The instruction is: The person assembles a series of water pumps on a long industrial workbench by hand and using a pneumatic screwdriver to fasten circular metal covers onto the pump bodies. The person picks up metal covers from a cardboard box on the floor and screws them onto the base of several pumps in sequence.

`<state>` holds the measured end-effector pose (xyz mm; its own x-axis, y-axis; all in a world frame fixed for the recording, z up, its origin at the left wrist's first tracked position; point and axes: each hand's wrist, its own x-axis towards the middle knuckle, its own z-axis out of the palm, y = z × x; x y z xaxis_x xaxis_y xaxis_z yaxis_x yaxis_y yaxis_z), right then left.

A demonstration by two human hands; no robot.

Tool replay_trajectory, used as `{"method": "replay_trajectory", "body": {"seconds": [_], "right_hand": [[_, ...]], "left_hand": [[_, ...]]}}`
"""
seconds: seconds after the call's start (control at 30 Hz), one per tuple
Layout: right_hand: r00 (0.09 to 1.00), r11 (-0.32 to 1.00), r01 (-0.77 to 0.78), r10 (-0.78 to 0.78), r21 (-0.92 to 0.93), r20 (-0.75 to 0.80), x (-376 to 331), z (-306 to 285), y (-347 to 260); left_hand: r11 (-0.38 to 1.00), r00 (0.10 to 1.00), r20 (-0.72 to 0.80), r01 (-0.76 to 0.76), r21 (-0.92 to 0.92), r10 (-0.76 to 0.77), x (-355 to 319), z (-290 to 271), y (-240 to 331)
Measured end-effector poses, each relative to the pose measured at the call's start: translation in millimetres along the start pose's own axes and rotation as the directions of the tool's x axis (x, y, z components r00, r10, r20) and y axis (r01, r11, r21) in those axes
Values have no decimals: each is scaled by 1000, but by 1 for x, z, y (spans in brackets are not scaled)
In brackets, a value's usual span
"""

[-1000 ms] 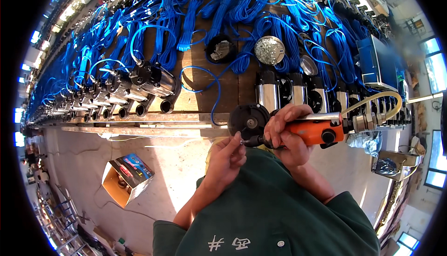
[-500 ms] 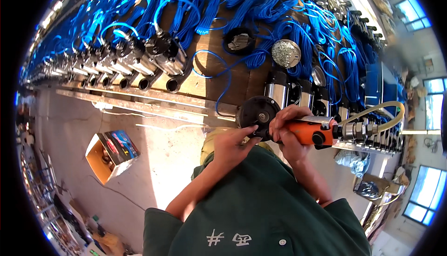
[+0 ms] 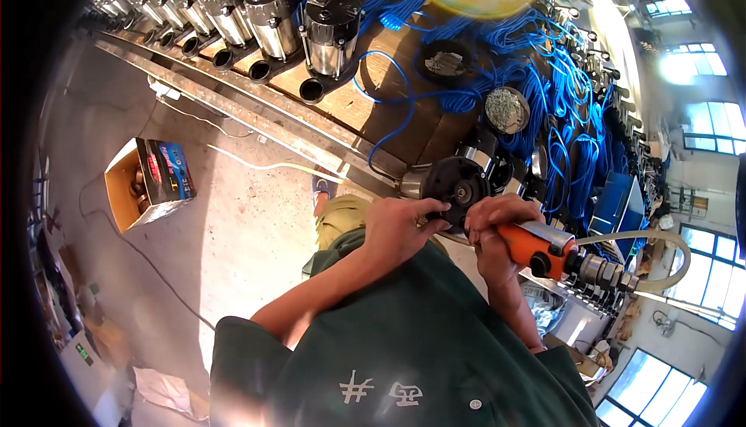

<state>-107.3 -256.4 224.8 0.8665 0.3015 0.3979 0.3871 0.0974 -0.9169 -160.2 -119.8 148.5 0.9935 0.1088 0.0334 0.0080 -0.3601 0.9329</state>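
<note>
Right hand (image 3: 501, 221) gripping orange power tool (image 3: 538, 250). Left hand (image 3: 400, 229) has fingertips at near edge of black round pump end (image 3: 444, 180), just ahead, between hands; can't tell if pinching anything. Round dish (image 3: 507, 110) beyond right hand.

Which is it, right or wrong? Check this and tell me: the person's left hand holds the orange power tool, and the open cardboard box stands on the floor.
Wrong about the hand: the head view shows the orange power tool in the person's right hand, not the left hand. The open cardboard box does stand on the floor.
</note>
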Motion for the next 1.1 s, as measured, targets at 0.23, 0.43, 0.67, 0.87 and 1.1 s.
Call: {"method": "replay_trajectory", "body": {"seconds": [0.23,0.43,0.67,0.87,1.1], "right_hand": [[990,984,-119,128,130,-62,5,-2,-16],[998,998,-65,65,-16,15,6,-21,-17],[993,992,-37,50,123,-106,7,-26,-24],[946,925,196,-91,325,-312,34,-10,-42],[953,898,194,-76,396,-293,43,-7,-39]], "left_hand": [[810,959,43,259,-526,-279,3,-9,-6],[-85,642,251,279,-957,-725,17,-22,-64],[125,822,245,354,-927,-514,31,-42,-22],[181,863,449,491,-852,-231,36,-38,14],[55,759,551,603,-796,-348,47,-32,36]]}}
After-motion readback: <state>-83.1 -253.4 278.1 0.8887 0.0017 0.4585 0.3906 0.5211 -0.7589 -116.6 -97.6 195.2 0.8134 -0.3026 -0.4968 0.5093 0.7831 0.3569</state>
